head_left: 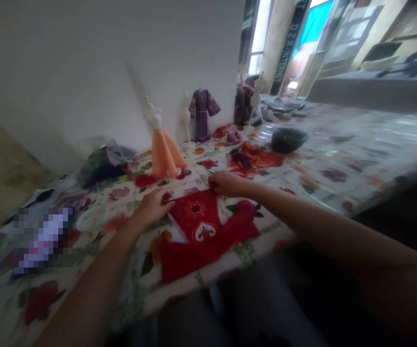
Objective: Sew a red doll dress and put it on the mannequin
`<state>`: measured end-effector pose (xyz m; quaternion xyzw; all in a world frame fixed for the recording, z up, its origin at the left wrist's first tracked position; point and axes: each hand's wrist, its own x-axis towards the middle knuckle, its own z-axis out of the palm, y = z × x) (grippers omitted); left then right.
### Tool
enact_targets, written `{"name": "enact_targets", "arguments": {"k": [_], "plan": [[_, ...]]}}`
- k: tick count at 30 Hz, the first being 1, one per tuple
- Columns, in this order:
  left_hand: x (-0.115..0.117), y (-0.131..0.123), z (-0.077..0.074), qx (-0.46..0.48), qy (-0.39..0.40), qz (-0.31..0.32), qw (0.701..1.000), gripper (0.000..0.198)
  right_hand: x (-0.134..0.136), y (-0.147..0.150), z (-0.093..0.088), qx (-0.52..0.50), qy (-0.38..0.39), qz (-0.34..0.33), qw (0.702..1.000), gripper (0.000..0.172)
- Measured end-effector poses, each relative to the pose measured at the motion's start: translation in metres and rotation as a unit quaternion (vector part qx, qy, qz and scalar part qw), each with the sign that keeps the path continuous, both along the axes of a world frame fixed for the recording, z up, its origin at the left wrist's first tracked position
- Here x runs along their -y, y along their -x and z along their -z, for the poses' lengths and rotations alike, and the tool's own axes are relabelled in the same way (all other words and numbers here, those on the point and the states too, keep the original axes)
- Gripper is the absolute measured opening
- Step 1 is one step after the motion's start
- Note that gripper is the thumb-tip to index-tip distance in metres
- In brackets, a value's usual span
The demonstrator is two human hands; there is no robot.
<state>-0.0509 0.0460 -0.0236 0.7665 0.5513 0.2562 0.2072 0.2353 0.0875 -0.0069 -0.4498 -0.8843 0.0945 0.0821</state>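
A small red doll garment (197, 209) with a white and gold pattern is stretched between my two hands over the table. My left hand (154, 207) pinches its upper left corner between thumb and fingers. At the upper right corner, my right hand (226, 184) has its fingers closed on the same cloth. The garment's plain red lower part (194, 260) lies folded toward the table's front edge, with a red flap spreading to the right. Just beyond my hands stands a white miniature mannequin (154, 114) wearing an orange skirt (165, 154).
A floral tablecloth (302, 212) covers the table. Along the wall stand a doll-size purple robe (201, 113) and other small mannequins. A dark bowl (288, 140) and orange-red fabric (257, 158) lie at right. Cloth scraps (103, 161) and a blurred-out item (45, 241) are at left.
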Motion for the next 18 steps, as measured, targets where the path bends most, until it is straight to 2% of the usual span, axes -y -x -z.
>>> {"name": "enact_targets", "arguments": {"k": [9,13,18], "plan": [[0.004,-0.004,-0.006,-0.002,0.010,-0.009,1.000,0.017,0.021,0.004,-0.032,-0.142,-0.158,-0.010,0.977,0.017],[0.005,-0.004,-0.011,0.010,-0.003,-0.008,1.000,0.011,0.023,0.004,-0.031,-0.237,-0.187,-0.048,0.952,0.014],[0.005,-0.004,-0.012,-0.005,-0.017,-0.006,1.000,0.008,0.019,-0.002,-0.025,-0.236,-0.170,-0.051,0.955,0.012]]}}
